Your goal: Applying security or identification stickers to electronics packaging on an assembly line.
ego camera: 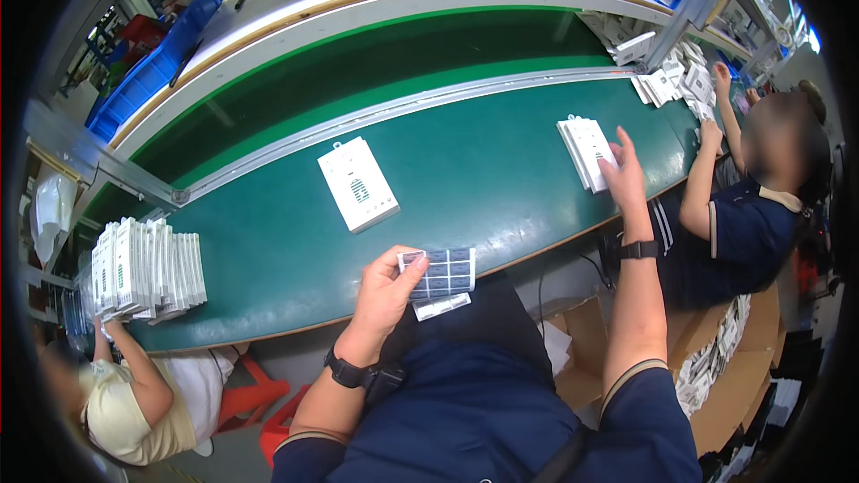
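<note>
My left hand [389,285] holds a sheet of dark rectangular stickers [446,268] by its left end, just off the bench's front edge; a smaller white strip [443,306] shows beneath it. At the right, my right hand [624,171] is at a small stack of flat white boxes [585,151], thumb near the top box and forefinger raised. Whether it grips a box I cannot tell. Another white box stack [359,184], with a hang tab and green print on top, lies on the green bench top [470,168] between my hands.
Many white boxes [147,272] stand in rows at the left, near a seated person [134,402]. Loose white boxes [681,80] lie at the far right by another person [751,228]. Behind runs a metal rail [402,99]. A cardboard carton [738,376] stands below right.
</note>
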A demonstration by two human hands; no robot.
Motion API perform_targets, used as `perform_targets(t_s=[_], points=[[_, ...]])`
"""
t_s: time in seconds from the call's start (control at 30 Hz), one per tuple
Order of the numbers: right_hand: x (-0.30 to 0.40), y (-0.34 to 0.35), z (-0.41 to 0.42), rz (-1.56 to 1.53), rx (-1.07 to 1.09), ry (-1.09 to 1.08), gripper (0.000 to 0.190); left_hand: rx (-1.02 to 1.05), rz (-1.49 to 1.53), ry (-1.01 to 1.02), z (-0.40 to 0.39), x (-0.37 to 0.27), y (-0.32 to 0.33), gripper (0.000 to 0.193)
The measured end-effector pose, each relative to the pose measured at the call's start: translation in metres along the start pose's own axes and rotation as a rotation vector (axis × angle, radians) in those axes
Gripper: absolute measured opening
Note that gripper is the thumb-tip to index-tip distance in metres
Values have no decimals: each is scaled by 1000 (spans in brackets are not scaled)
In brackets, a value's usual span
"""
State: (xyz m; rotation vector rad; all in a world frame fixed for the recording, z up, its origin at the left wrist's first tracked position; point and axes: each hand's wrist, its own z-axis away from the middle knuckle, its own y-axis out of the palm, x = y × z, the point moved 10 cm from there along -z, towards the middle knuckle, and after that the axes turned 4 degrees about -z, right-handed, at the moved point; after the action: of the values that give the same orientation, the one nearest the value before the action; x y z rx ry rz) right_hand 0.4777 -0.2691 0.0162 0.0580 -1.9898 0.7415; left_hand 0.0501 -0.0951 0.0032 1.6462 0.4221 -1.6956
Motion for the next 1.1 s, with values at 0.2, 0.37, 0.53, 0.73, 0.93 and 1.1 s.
perform_targets(t_s=[0.2,0.37,0.53,0.73,0.93,1.1], points=[[96,68,60,10,162,-50,76,137,-357,292,-4,-18,18,9],[162,128,115,33,253,-150,77,234,-534,305,-4,-21,32,11],[192,141,126,-181,354,-152,66,263,-665,445,-5,-29,36,12],[222,142,121,-124,584,-298,15,292,-756,485,-6,-24,36,10],[232,164,142,-18,796,-411,9,277,-773,505,-5,-27,36,12],[233,168,143,30,808,-442,8,273,-728,481,-4,-29,37,11]])
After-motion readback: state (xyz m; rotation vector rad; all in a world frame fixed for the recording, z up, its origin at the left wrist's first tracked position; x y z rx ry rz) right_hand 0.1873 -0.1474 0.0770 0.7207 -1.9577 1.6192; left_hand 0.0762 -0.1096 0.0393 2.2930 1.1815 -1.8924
